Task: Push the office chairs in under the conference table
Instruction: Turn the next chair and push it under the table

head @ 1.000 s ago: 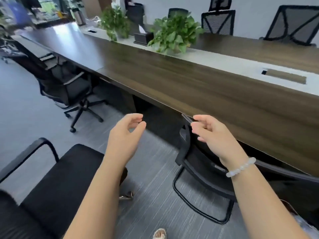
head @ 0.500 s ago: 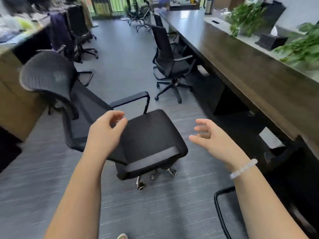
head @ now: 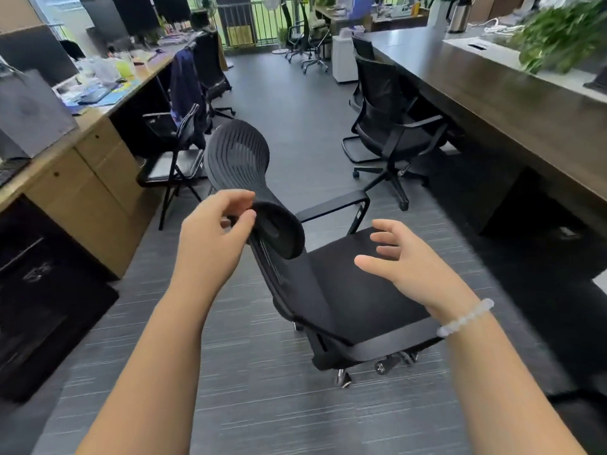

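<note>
A black mesh office chair (head: 354,290) with a curved headrest (head: 236,156) stands on the grey floor in front of me, away from the long dark conference table (head: 486,93) on the right. My left hand (head: 213,234) is at the headrest's lower left edge with fingers and thumb curved; no firm grip shows. My right hand (head: 404,261) hovers above the seat with spread, relaxed fingers and holds nothing. A second black chair (head: 391,126) on castors stands farther along, close to the table's edge.
A wooden desk (head: 82,165) with clutter and a black cabinet (head: 42,290) line the left side. A black folding chair (head: 170,159) stands beside it. Plants (head: 558,34) sit on the table. More chairs (head: 305,37) stand at the far end of the aisle.
My view has swung left from the table edge down the aisle. The headrest chair now stands closer and nearer the middle; my left hand has come up to its headrest, my right hand over its seat.
</note>
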The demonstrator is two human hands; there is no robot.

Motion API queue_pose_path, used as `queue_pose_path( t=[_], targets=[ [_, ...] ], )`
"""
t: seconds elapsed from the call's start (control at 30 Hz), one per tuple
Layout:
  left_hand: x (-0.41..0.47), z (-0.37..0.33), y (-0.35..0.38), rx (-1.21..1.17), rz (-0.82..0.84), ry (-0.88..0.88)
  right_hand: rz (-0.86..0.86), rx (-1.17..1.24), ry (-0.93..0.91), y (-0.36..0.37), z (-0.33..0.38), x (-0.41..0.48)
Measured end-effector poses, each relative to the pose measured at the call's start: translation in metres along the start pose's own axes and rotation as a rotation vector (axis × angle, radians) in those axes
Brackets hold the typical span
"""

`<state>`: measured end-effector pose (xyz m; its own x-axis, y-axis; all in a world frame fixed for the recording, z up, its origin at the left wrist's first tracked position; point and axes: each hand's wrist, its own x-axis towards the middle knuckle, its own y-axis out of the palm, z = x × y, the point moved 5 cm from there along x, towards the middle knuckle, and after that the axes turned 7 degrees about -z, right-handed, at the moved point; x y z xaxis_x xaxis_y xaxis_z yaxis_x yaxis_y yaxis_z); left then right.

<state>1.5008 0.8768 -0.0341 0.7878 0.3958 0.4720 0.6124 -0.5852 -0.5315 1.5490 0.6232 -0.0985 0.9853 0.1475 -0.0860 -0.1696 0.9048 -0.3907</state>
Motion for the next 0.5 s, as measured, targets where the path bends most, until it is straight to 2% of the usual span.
queue_pose_path(
  t=[0.1,0.17,0.27,0.37,0.5],
  targets=[
    [0.040,0.013,-0.010,0.081,-0.042,0.095,0.039,-0.029,-0.024,0.021,0.025,0.015],
    [0.070,0.028,0.000,0.152,0.041,0.098,0.061,-0.064,-0.066,0.030,0.041,0.028],
    [0.106,0.051,0.025,0.176,0.182,0.012,0.079,-0.107,-0.128,0.042,0.064,0.053],
    [0.128,0.067,0.041,0.263,0.228,0.060,0.120,-0.159,-0.158,0.056,0.076,0.075],
    [0.163,0.089,0.048,0.249,0.284,0.068,0.241,-0.267,-0.110,0.075,0.083,0.092]
  ],
)
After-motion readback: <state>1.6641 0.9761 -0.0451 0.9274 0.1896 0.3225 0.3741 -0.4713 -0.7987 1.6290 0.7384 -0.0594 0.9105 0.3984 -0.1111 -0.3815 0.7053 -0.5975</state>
